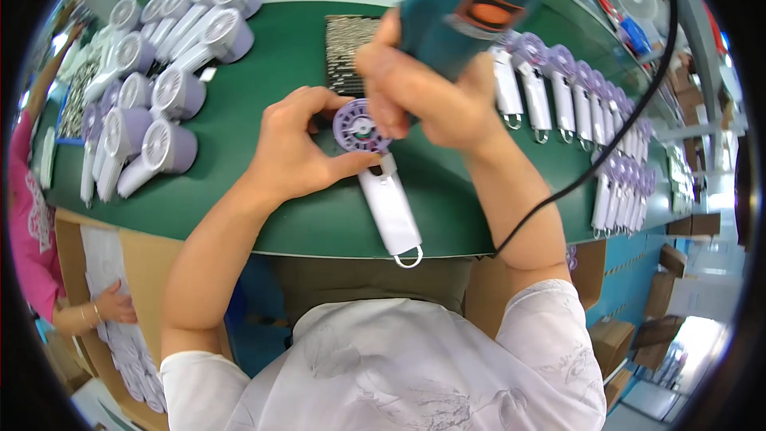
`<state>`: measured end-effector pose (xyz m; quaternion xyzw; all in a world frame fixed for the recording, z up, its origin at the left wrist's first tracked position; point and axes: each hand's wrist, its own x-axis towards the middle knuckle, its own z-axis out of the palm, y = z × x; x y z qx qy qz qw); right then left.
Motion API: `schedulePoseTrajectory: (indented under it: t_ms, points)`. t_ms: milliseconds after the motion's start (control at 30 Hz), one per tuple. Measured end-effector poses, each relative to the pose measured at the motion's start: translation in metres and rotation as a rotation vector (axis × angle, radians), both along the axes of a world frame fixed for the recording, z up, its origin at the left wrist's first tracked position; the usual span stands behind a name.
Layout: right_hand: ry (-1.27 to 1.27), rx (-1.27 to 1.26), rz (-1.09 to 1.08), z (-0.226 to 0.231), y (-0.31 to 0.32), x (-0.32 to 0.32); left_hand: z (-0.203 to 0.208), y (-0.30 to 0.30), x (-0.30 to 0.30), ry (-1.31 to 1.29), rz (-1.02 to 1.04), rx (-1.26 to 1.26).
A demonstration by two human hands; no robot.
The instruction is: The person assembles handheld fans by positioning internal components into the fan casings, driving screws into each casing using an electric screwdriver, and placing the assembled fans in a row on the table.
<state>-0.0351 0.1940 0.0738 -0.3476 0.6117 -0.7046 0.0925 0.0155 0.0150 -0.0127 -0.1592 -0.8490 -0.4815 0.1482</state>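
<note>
A small hand-held fan (381, 183) with a purple round head and a white handle lies on the green table (271, 88), its handle loop over the near edge. My left hand (299, 144) pinches the fan's head and holds it down. My right hand (423, 88) grips a teal electric screwdriver (471, 8) with an orange switch, its tip hidden behind my fingers over the purple head. A black cable (606, 152) runs from the tool past my right forearm.
Several assembled purple-and-white fans (159, 88) are piled at the left. A row of unfinished fans (558, 96) lies along the right. A dark tray of screws (347, 44) sits behind my hands. A person in pink (32, 223) works at the left; cardboard boxes (678, 271) stand right.
</note>
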Motion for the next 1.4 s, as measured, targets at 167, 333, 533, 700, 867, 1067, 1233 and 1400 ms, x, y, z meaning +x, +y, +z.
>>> schedulePoseTrajectory:
  t_ms: [167,333,533,700,867,1067,1233,1400]
  points:
    - [0.034,-0.068,0.038,0.004,-0.007,-0.007,0.003,-0.005,0.0,-0.027,0.029,-0.002]
    - [-0.026,-0.111,0.054,0.0,-0.001,-0.008,0.006,0.001,-0.002,-0.055,-0.023,0.03]
    - [-0.042,-0.09,0.116,-0.003,0.001,-0.002,0.0,0.005,0.007,-0.138,-0.031,0.067]
    - [0.181,-0.076,-0.109,0.06,0.028,0.048,-0.002,0.01,0.009,-0.07,0.014,0.034]
    - [0.71,0.718,-0.545,0.02,0.057,0.091,-0.014,0.003,0.002,0.111,-0.002,0.056]
    - [0.419,1.139,-0.448,-0.03,0.065,0.122,-0.007,0.018,0.011,0.163,0.015,-0.07]
    - [0.405,1.149,-0.411,-0.039,0.069,0.126,-0.011,0.021,0.014,0.203,0.0,-0.026]
    - [0.397,1.152,-0.603,-0.039,0.124,0.14,-0.02,0.017,0.011,0.115,-0.248,0.115]
